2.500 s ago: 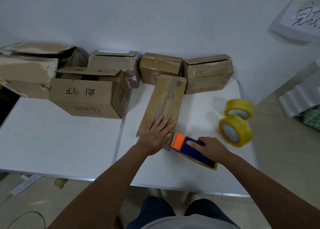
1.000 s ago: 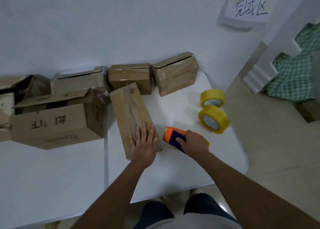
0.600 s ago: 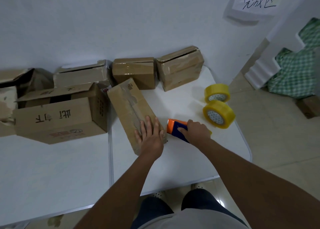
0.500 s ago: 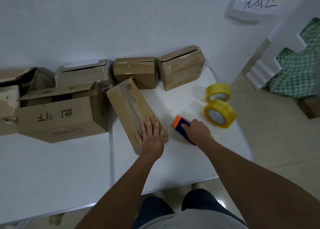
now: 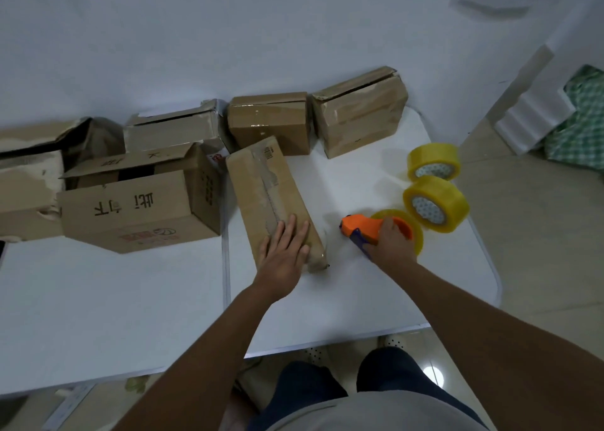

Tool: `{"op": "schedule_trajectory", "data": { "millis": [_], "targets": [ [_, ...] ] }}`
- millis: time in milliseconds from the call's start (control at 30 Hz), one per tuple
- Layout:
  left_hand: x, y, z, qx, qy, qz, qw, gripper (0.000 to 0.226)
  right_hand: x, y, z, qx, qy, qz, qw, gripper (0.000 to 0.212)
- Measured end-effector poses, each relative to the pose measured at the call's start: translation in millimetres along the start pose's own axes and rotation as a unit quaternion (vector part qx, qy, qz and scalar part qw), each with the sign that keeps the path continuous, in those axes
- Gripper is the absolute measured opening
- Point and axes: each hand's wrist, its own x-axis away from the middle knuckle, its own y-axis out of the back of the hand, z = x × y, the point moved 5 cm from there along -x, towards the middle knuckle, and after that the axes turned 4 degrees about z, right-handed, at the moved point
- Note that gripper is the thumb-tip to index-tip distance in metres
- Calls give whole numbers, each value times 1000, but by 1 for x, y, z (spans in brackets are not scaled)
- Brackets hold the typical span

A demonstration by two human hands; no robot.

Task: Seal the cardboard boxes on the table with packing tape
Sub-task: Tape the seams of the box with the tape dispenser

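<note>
A long flat cardboard box (image 5: 261, 182) lies on the white table (image 5: 343, 300), with a tape strip along its top seam. My left hand (image 5: 284, 251) lies flat on its near end, fingers straight. To its right my right hand (image 5: 390, 244) grips an orange and blue tape dispenser (image 5: 362, 228) loaded with a yellow roll, standing on the table apart from the box.
Two spare yellow tape rolls (image 5: 436, 202) (image 5: 433, 161) sit near the table's right edge. Several other cardboard boxes line the wall: a big open one (image 5: 137, 208) at left, smaller ones (image 5: 269, 123) (image 5: 359, 110) behind. White foam and checked cloth (image 5: 581, 130) lie on the floor at right.
My right hand drew the dispenser away from the box's near end and turned it more upright, toward the spare rolls. My left hand stayed flat on the box.
</note>
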Motion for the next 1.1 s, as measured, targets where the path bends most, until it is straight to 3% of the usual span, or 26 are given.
{"op": "schedule_trajectory", "data": {
  "millis": [67,133,167,233,300,367,433,500,600,700,800,867,1100],
  "targets": [
    [0,-1,2,0,-10,-5,1000,54,8,3,9,-14,69,-83,994,54],
    [1,-4,2,-3,-13,-9,1000,58,16,4,31,-70,207,-125,968,53],
    [0,-4,3,-1,-14,-10,1000,58,17,0,43,-116,269,-83,953,61],
    [0,-4,3,0,-14,-11,1000,56,15,-12,61,-156,309,40,937,70],
    [1,-4,4,-1,-13,-11,1000,52,7,-19,70,-111,315,97,938,53],
    [1,-4,4,1,-14,-10,1000,51,-1,-18,68,-61,323,106,939,23],
    [1,-4,4,2,-15,-14,1000,51,-4,-10,64,-44,328,104,938,9],
    [0,-5,5,2,-12,-13,1000,52,-2,0,58,-58,321,118,938,11],
    [0,-5,4,-1,-14,-12,1000,57,5,11,47,-74,252,208,942,9],
    [1,-4,4,3,-15,-12,1000,65,9,18,37,-174,185,323,912,6],
    [0,-3,4,6,-16,-9,1000,67,12,26,31,-267,137,377,876,10],
    [0,-2,3,9,-16,-1,1000,68,14,27,30,-282,132,384,869,11],
    [3,-3,6,-22,-53,-18,998,89,16,19,21,-286,145,315,893,12]
  ]
}}
